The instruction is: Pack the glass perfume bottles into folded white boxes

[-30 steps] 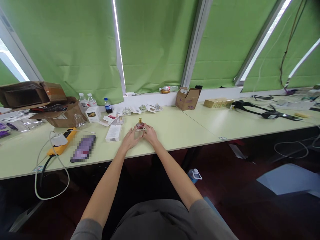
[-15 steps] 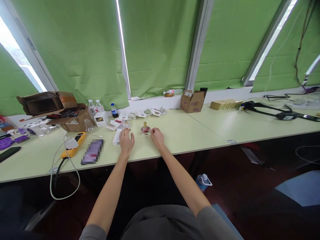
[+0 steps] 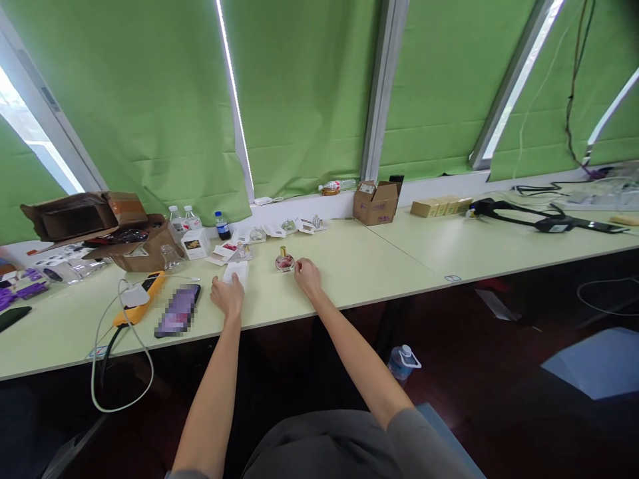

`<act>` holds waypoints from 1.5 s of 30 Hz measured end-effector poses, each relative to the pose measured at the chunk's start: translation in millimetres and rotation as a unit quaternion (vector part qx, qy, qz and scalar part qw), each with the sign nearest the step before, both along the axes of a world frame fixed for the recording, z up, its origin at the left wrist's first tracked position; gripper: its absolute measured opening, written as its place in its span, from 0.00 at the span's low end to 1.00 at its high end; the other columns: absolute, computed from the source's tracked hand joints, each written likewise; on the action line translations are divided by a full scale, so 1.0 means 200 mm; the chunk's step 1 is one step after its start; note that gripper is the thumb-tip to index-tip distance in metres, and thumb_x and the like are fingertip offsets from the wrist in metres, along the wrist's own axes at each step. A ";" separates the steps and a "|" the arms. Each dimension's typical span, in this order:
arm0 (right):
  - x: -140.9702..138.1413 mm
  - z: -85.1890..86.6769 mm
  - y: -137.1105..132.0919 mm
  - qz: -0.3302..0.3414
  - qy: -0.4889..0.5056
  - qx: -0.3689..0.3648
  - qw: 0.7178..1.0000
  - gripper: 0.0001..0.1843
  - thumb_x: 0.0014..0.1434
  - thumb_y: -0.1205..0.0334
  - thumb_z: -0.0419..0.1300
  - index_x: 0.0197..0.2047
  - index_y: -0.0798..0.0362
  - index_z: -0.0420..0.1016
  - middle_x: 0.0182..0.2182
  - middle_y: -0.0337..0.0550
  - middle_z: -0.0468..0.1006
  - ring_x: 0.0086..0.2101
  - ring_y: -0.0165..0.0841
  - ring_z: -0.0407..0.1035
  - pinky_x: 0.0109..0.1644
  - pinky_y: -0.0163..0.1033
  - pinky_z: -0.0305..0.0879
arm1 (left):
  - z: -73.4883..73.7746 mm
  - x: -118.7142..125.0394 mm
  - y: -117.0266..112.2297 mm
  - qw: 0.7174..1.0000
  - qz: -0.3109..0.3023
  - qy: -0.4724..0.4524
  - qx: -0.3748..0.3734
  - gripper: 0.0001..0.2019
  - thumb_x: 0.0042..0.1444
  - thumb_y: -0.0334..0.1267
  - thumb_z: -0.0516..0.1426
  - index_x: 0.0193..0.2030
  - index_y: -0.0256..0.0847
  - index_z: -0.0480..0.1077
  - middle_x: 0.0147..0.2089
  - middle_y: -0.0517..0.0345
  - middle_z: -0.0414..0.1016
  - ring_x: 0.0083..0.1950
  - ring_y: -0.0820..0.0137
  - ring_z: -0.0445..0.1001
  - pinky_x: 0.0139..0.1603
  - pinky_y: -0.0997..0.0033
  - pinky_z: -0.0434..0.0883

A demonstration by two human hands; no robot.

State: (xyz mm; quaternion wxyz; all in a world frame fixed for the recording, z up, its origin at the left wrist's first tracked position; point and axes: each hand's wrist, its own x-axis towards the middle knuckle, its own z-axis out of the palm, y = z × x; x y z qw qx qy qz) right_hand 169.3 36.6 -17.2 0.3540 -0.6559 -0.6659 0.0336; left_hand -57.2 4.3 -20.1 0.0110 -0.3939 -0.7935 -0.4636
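Note:
A small round glass perfume bottle with pinkish contents and a gold cap stands upright on the pale table. Just right of it rests my right hand, its fingers curled together. The fingertips are very close to the glass; whether they touch it I cannot tell. My left hand lies at the near end of a flat white box, thumb and fingers apart. Its thumb overlaps the box edge, and the hand is not closed round it.
Behind are opened white cartons with glass bottles, a white box and a blue-capped bottle. Leftward lie a phone, a yellow power strip with a cable and brown cartons. Another carton stands at the back.
My left hand has moved left and toward me, uncovering more of the flat white box. My right hand stays beside the perfume bottle. The whole view has shifted slightly.

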 end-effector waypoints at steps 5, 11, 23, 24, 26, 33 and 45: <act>-0.01 0.01 0.00 0.035 -0.043 -0.029 0.998 0.19 0.68 0.54 0.44 0.42 0.52 0.75 0.37 0.47 0.78 0.37 0.35 0.71 0.36 0.35 0.56 | 0.00 0.00 -0.01 0.998 -0.031 0.026 -0.044 0.29 0.56 0.48 0.53 0.60 0.31 0.58 0.48 0.40 0.75 0.54 0.53 0.71 0.57 0.56 0.59; -0.03 0.02 -0.02 0.122 -0.081 -0.042 0.988 0.18 0.65 0.53 0.48 0.39 0.48 0.78 0.34 0.43 0.80 0.37 0.35 0.72 0.37 0.34 0.56 | 0.00 0.00 -0.01 0.994 -0.087 0.038 -0.046 0.23 0.54 0.49 0.54 0.54 0.38 0.67 0.49 0.44 0.76 0.56 0.55 0.69 0.57 0.59 0.59; -0.04 0.03 -0.06 0.181 -0.049 -0.024 0.982 0.18 0.63 0.47 0.52 0.37 0.45 0.81 0.28 0.39 0.79 0.33 0.33 0.71 0.35 0.33 0.56 | -0.04 -0.02 0.02 0.956 -0.280 0.069 -0.049 0.23 0.56 0.55 0.50 0.38 0.40 0.78 0.44 0.46 0.79 0.50 0.57 0.73 0.53 0.62 0.63; -0.04 0.03 -0.06 0.189 -0.050 -0.026 0.980 0.20 0.63 0.46 0.51 0.36 0.45 0.81 0.28 0.39 0.79 0.32 0.32 0.70 0.34 0.33 0.55 | -0.04 -0.02 0.02 0.953 -0.289 0.071 -0.053 0.23 0.58 0.55 0.48 0.36 0.41 0.78 0.43 0.47 0.79 0.49 0.58 0.74 0.52 0.63 0.64; -0.03 0.03 -0.06 0.203 -0.051 -0.027 0.977 0.22 0.63 0.43 0.50 0.36 0.44 0.81 0.27 0.39 0.79 0.30 0.32 0.69 0.33 0.33 0.54 | -0.03 -0.01 0.02 0.950 -0.297 0.085 -0.055 0.25 0.59 0.56 0.47 0.35 0.42 0.79 0.46 0.48 0.79 0.49 0.58 0.74 0.50 0.64 0.65; -0.04 0.04 -0.07 0.216 -0.076 -0.028 0.973 0.24 0.62 0.41 0.50 0.33 0.47 0.81 0.26 0.40 0.78 0.30 0.32 0.69 0.32 0.33 0.52 | -0.04 0.01 0.02 0.927 -0.356 0.116 -0.032 0.24 0.58 0.56 0.49 0.40 0.39 0.78 0.49 0.48 0.77 0.53 0.61 0.72 0.54 0.65 0.64; -0.04 0.04 -0.09 0.222 -0.090 -0.044 0.970 0.28 0.62 0.41 0.49 0.26 0.50 0.77 0.25 0.41 0.77 0.29 0.31 0.68 0.30 0.33 0.50 | -0.03 0.01 0.01 0.921 -0.377 0.086 -0.038 0.23 0.58 0.55 0.49 0.39 0.40 0.78 0.48 0.50 0.78 0.50 0.61 0.73 0.51 0.66 0.66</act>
